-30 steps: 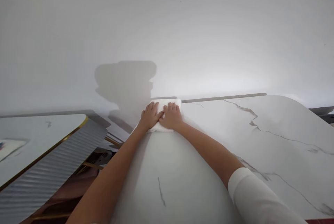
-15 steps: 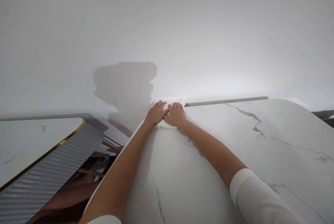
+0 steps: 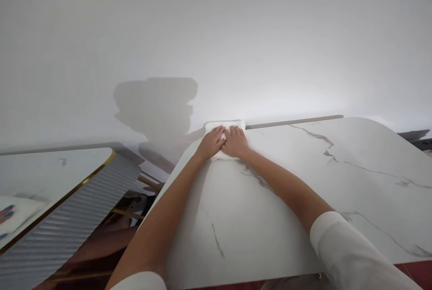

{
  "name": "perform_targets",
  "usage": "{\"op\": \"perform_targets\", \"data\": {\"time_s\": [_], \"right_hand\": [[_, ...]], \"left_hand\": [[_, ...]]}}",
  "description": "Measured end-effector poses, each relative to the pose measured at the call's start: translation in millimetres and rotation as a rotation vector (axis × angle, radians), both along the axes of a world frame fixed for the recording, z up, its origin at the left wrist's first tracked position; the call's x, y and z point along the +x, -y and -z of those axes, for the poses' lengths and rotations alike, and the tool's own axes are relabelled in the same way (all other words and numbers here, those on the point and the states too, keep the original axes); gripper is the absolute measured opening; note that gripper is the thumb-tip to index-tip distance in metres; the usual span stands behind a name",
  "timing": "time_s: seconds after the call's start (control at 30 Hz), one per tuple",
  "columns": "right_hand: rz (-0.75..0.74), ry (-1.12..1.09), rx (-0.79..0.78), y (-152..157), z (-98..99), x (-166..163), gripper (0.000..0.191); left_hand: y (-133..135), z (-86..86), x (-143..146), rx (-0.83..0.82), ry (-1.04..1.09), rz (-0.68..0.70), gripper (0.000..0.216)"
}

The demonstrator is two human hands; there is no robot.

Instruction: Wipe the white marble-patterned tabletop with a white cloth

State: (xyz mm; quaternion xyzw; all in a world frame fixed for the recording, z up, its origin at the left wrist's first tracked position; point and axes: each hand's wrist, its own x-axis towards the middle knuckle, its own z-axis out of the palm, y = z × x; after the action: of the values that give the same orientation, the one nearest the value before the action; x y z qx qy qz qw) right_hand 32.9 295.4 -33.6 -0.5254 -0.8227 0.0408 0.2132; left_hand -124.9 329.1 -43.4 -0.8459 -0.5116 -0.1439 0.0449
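Note:
A folded white cloth point(image 3: 216, 125) lies at the far edge of the white marbled tabletop point(image 3: 280, 218), close against the wall. My left hand point(image 3: 211, 142) rests flat on its left part with the fingers stretched forward. Beside it, my right hand point(image 3: 235, 140) presses flat on the right part, its fingers pointing toward the wall. The two hands touch near the thumbs. Both arms reach out straight across the table, and the cloth shows around the fingers and below the palms.
A white wall point(image 3: 270, 47) rises behind the table and carries a shadow. To the left stands another marbled table point(image 3: 67, 168) with gold trim and a ribbed grey side; a white item with coloured print point(image 3: 16, 213) lies on it. Gold bars point(image 3: 128, 213) show in the gap between.
The view has shifted, bringing the table's front edge and the printed item at left into sight. Both hands stay flat on the cloth, with little clear movement across the tabletop.

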Motion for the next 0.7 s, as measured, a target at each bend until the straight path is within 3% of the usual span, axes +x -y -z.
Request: {"op": "perform_targets", "data": {"time_s": [0.3,0.7], "right_hand": [[0.015,-0.028,-0.026,63.4,2.1,-6.4,0.063],[-0.065,-0.081,-0.020,178.8,-1.2,-2.5,0.064]], "left_hand": [[58.0,6.5,-13.1,0.023,-0.032,0.061,0.056],[184.7,3.8,-16.1,0.037,-0.040,0.051,0.058]]}}
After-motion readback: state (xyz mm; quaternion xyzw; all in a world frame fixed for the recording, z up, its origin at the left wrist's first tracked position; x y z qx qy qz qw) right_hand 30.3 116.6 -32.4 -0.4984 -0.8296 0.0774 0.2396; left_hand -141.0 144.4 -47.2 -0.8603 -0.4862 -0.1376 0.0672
